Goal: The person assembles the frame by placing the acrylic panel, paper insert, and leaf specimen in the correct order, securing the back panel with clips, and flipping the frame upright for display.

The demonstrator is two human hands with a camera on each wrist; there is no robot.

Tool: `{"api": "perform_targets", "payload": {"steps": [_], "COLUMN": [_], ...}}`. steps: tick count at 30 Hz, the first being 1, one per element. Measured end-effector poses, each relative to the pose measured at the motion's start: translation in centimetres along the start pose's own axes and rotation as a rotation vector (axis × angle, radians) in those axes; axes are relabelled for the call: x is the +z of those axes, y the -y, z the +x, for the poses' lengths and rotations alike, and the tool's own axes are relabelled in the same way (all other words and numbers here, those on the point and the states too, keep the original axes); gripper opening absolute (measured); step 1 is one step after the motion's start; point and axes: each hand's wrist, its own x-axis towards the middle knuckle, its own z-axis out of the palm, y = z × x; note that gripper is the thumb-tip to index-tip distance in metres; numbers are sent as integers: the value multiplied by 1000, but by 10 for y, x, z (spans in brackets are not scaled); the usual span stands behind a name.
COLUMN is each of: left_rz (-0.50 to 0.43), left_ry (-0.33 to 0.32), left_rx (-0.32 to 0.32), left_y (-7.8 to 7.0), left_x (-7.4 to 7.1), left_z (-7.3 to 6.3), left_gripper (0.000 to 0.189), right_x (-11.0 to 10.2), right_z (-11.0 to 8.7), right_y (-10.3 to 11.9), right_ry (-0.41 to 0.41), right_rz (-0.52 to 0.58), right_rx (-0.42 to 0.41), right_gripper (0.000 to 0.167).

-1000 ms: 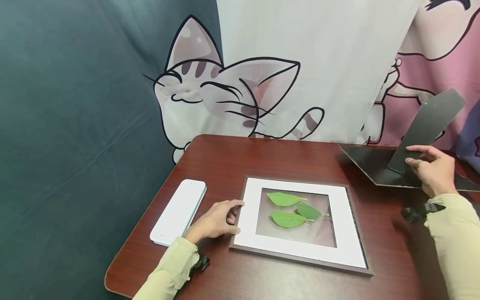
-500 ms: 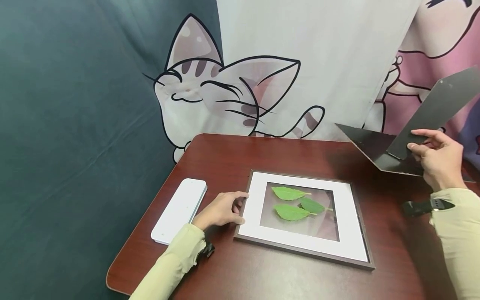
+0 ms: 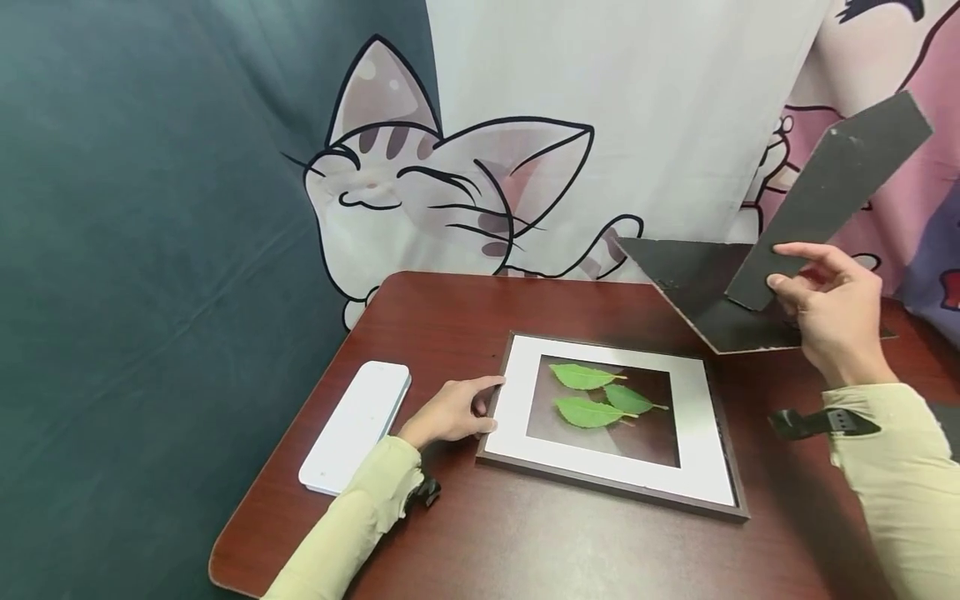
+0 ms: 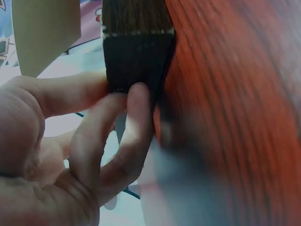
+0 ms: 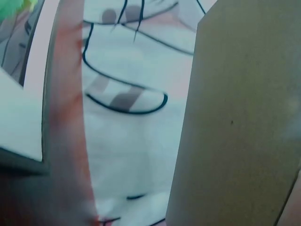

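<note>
A dark-rimmed picture frame (image 3: 615, 489) with a white mat lies on the table, with three green leaves (image 3: 588, 412) in its window. My left hand (image 3: 453, 410) grips the frame's left edge between thumb and fingers. Up close in the left wrist view, curled fingertips meet the dark end of the frame (image 4: 136, 59). To the right, my right hand (image 3: 840, 312) pinches the stand leg (image 3: 832, 183) of a dark backing board (image 3: 690, 275). The board is raised and tilted beyond the frame's far right corner. A flat panel (image 5: 240, 117) fills the right of the right wrist view.
A long white case (image 3: 356, 427) lies left of my left forearm on the brown table (image 3: 442, 317). Another dark flat thing (image 3: 948, 425) shows partly at the right edge. A printed curtain (image 3: 675, 100) hangs close behind the table.
My right hand has lifted the backing board and brought it leftward, nearer the frame. The frame has shifted slightly away from me, with my left hand still gripping its left edge.
</note>
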Motion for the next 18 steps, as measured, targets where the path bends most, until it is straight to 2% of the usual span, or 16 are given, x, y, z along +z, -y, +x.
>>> {"api": "perform_targets", "payload": {"steps": [6,8,13,18], "left_rz": [-228,-265,-280,-247], "left_ry": [101,111,104,73], "left_rx": [-48,-59,-68,-96], "left_y": [7,9,10,11], "left_x": [-1,-1,-2,-4], "left_z": [2,2,1,-5], "left_gripper": [69,68,65,66], "right_x": [21,24,27,30], "right_z": [-8,-10,-13,-13], "right_y": [0,-1,-3,-5], "right_ry": [82,101,110,113], "right_rz": [-128,-168,-281,-465], "right_rx": [-66,-74,-83,-88], "right_gripper": [39,39,37,37]}}
